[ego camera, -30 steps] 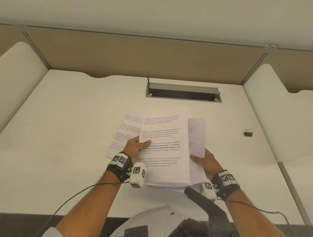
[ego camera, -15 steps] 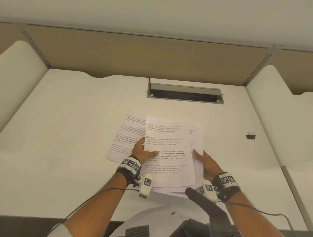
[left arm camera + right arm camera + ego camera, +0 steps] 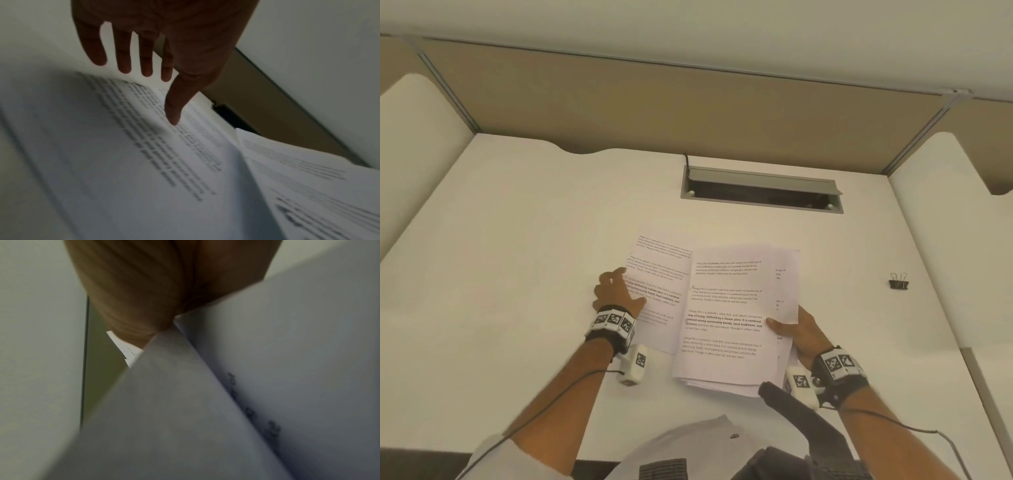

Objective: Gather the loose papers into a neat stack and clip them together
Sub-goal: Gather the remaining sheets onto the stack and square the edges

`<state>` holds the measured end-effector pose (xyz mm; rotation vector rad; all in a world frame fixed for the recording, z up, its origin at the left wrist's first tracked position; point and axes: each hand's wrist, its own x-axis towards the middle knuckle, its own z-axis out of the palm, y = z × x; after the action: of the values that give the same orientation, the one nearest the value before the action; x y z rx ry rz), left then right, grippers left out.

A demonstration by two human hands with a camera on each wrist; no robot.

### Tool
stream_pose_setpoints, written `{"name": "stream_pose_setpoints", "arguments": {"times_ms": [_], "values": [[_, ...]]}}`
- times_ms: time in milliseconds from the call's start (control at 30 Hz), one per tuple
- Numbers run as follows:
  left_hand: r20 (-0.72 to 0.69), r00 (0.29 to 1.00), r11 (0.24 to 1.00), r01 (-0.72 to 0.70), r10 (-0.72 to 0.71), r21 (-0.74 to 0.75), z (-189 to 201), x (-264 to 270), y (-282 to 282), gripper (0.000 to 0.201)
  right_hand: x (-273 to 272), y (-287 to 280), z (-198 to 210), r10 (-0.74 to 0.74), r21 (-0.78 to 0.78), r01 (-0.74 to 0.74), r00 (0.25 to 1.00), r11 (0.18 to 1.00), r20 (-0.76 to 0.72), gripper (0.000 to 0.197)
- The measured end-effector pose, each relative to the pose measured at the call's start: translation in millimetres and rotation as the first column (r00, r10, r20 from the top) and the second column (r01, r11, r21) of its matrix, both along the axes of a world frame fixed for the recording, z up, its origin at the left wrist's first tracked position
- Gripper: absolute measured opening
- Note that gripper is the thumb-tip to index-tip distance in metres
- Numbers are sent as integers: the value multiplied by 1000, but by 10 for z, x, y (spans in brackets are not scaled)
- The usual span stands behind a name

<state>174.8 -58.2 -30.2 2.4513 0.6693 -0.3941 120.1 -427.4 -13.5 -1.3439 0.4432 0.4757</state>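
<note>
Half a second ago both hands held the gathered papers; now the left hand (image 3: 616,291) has let go of them and moved to the left, onto the loose sheet (image 3: 657,284) that lies flat on the desk (image 3: 517,274), partly under the bundle. This means, I think, that the gathering is not finished: one sheet must join the others before they can be squared and clipped. The right hand (image 3: 799,337) alone holds the stack of papers (image 3: 726,315) at its right edge, thumb on top and the other fingers hidden under the pages, and the sheets in it are fanned, not aligned. The binder clip (image 3: 898,282) stands on the desk well apart to the right, untouched. The left wrist view shows what the head view does not: the fingers (image 3: 123,53) are straight and spread, and the thumb (image 3: 174,105) points down to the printed page, probably touching it, though the picture is blurred. The right wrist view gives only the palm against the paper edges, so the grip itself cannot be judged there.
</note>
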Motion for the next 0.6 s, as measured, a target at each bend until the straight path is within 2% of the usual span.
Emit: {"name": "stream_pose_setpoints", "arguments": {"times_ms": [67,200,300,400,500,533,600], "values": [[-66,998,998,28,-25,55,-74,-4,74,92,14,-15,-28,-6,-11,6,1000,1000,-8,73],[1,999,999,41,-41,24,-161,26,96,99,43,-38,-98,-31,-25,30,999,999,-25,55],[27,998,988,-51,56,-144,-140,69,160,102,55,-49,-134,-38,-27,37,999,999,-31,52],[49,986,928,-134,161,-348,-13,109,219,79,70,-70,-143,-41,-30,40,998,999,-37,52],[84,982,813,-92,171,-575,275,135,173,52,60,-77,-141,-56,-27,55,998,998,-33,59],[88,981,742,-72,174,-667,400,137,136,48,53,-74,-138,-61,-25,60,998,998,-31,64],[78,977,543,-43,199,-838,669,128,50,55,42,-55,-120,-62,-26,62,998,998,-32,73]]}}
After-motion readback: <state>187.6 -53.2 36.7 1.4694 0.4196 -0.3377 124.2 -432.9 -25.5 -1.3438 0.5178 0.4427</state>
